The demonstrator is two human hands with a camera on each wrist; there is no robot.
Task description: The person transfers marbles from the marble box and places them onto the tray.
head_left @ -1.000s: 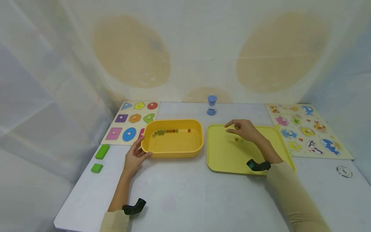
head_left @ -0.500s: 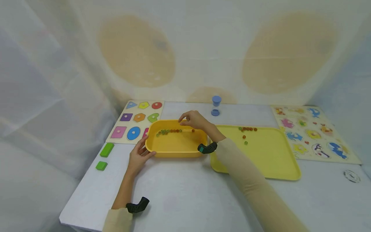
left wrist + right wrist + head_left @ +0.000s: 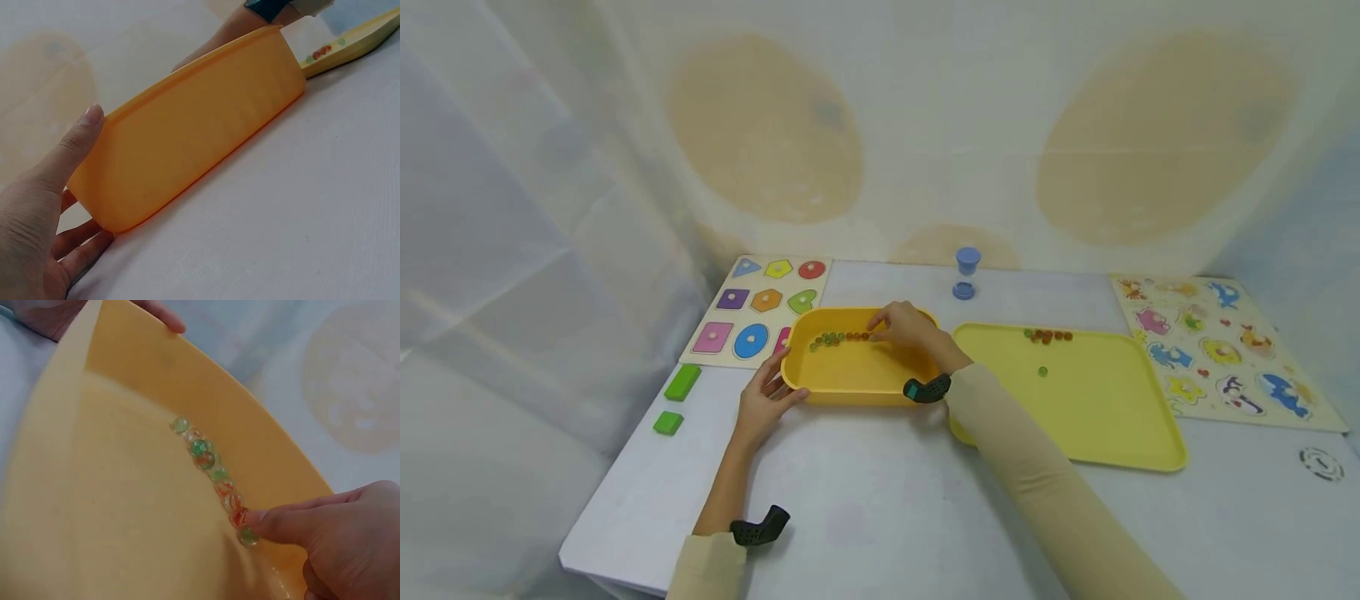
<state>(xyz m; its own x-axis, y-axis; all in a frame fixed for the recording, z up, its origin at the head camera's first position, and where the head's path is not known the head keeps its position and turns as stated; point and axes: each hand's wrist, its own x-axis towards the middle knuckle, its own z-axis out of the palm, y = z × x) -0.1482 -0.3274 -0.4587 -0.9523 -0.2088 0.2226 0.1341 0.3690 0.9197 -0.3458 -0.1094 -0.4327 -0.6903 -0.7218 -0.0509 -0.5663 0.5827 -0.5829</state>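
Observation:
A deep orange-yellow plastic bin (image 3: pixel 850 398) stands on the table, and my left hand (image 3: pixel 765 407) holds its left end. In the left wrist view the thumb lies at the rim and the fingers at the lower corner. Inside, a row of green and red-orange glass marbles (image 3: pixel 206 450) runs along the back wall. My right hand (image 3: pixel 904 325) reaches into the bin from the right. Its thumb and finger pinch a red marble (image 3: pixel 239 517) near the row's end, close to a green marble (image 3: pixel 248 537).
Right of the bin lies a yellow tray (image 3: pixel 1105 400) with several marbles (image 3: pixel 1051 336) at its back edge and a lone green marble (image 3: pixel 1042 372). Puzzle boards (image 3: pixel 718 310) (image 3: pixel 1232 398) flank both. A blue hourglass (image 3: pixel 966 273) stands behind; green blocks (image 3: pixel 682 382) lie left.
My right hand has gone left from over the tray into the bin and down to the marbles. In the tray, a loose orange marble has rolled back to the group. My left hand stays on the bin.

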